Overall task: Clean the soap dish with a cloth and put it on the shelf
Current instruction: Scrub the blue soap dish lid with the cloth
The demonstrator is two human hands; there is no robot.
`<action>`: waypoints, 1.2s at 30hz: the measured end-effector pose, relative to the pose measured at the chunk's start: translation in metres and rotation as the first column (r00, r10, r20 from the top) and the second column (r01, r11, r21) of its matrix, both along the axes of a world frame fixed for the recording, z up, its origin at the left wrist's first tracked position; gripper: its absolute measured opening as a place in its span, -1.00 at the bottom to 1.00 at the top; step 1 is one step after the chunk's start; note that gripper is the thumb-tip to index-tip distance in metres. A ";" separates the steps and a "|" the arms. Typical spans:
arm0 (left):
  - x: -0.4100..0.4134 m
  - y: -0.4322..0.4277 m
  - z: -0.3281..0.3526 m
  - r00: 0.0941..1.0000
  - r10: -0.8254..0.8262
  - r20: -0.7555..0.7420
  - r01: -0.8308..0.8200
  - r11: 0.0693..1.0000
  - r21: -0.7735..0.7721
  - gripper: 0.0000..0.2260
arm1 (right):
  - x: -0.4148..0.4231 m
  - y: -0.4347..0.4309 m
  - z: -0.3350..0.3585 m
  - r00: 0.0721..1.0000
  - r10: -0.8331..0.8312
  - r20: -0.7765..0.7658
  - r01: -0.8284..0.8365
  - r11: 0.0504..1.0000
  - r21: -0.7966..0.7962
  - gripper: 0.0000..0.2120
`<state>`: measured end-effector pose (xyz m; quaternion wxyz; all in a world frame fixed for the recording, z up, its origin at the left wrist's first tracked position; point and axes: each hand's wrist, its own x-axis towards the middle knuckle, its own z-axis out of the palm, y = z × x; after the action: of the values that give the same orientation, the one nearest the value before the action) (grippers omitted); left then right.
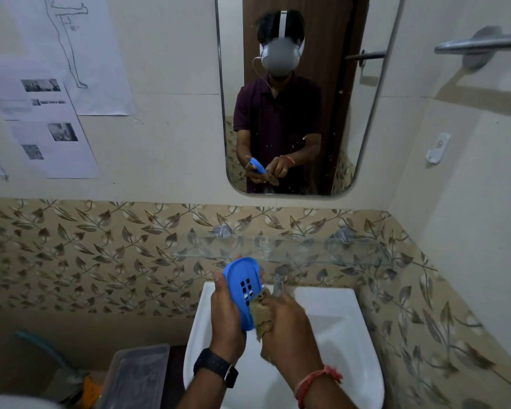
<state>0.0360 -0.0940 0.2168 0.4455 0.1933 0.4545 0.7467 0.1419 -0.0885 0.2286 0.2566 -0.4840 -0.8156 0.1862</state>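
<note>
- Head view, grip: the left hand [226, 315] grasps the blue soap dish [244, 290] from behind, thumb along its left edge and fingertips showing past its top and right rim; the right hand [286, 329] is clenched around a wadded brown cloth [260, 318].
- Head view, reason for the hold: the dish is tilted up on its long axis, its slotted face turned toward the wearer and toward the cloth, which probably frees that face for wiping while the palm backs it against the pressure.
- Head view, dish relative to the grip: the cloth touches the dish's lower right edge, just below the drain slots; most of the dish stands above and to the left of the right hand.
- Head view, surroundings: both hands work over the white sink [331, 317], so drips likely fall into the basin; the glass shelf [307, 252], judged the destination, lies just above and behind the dish.
- Head view, mirror [366, 119]: the reflection repeats the same hold.
</note>
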 end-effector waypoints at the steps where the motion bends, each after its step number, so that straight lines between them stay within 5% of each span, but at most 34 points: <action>1: -0.001 0.001 0.000 1.000 0.004 -0.005 -0.004 1.000 0.007 -0.45 | 0.001 -0.002 -0.001 0.999 0.020 0.029 -0.019 0.999 -0.050 -0.82; 3: -0.001 0.000 -0.001 1.000 -0.016 -0.007 0.016 0.999 0.029 -0.42 | 0.006 -0.005 0.004 0.998 0.049 0.039 -0.042 0.988 -0.151 -0.79; 8: 0.002 -0.001 -0.002 0.998 -0.063 0.027 0.061 0.996 0.067 -0.31 | 0.011 -0.007 0.017 0.962 0.114 -0.250 -0.227 0.842 -0.490 -0.61; 10: 0.002 -0.001 0.001 0.995 -0.076 0.066 0.071 0.995 0.071 -0.36 | 0.014 -0.007 0.022 0.907 0.051 -0.417 -0.308 0.756 -0.577 -0.69; 13: -0.001 0.000 0.003 0.987 -0.108 0.117 0.101 0.993 0.060 -0.37 | 0.017 -0.005 0.035 0.576 -0.324 -0.750 -0.495 0.592 -0.636 -0.85; 16: -0.005 0.000 0.004 0.987 -0.126 0.094 0.120 0.990 0.070 -0.38 | 0.023 0.007 0.048 0.319 -0.376 -0.870 -0.392 0.783 -0.482 -0.83; 20: -0.001 -0.002 -0.003 0.989 -0.146 0.038 0.143 0.987 0.076 -0.44 | 0.020 0.012 0.062 0.423 -0.089 -0.902 -0.080 0.988 -0.135 -0.67; 22: 0.002 0.000 -0.005 0.987 -0.147 0.056 0.145 0.988 0.046 -0.44 | 0.014 0.011 0.056 0.602 0.115 -0.790 -0.142 0.989 0.036 -0.57; 25: 0.008 -0.005 -0.015 0.987 -0.139 0.077 0.139 0.990 0.008 -0.51 | 0.001 0.009 0.019 0.844 0.390 -0.369 -0.379 0.919 0.106 -0.55; 28: 0.004 -0.008 -0.025 0.970 -0.162 0.180 0.163 0.987 0.008 -0.60 | 0.002 0.004 -0.008 0.841 0.446 -0.307 -0.445 0.892 0.076 -0.57; 32: -0.014 0.001 -0.012 0.941 -0.175 0.289 0.182 0.983 0.001 -0.18 | 0.022 -0.002 -0.012 0.821 0.464 -0.334 -0.496 0.868 -0.014 -0.62; 36: -0.021 0.000 -0.001 0.962 -0.091 0.257 0.094 0.996 0.002 -0.15 | 0.047 0.000 0.008 0.787 0.445 -0.427 -0.566 0.796 -0.214 -0.69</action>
<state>0.0148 -0.0939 0.2157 0.5360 0.1137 0.3872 0.7415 0.1889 -0.0888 0.2369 0.2540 -0.2382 -0.8127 0.4671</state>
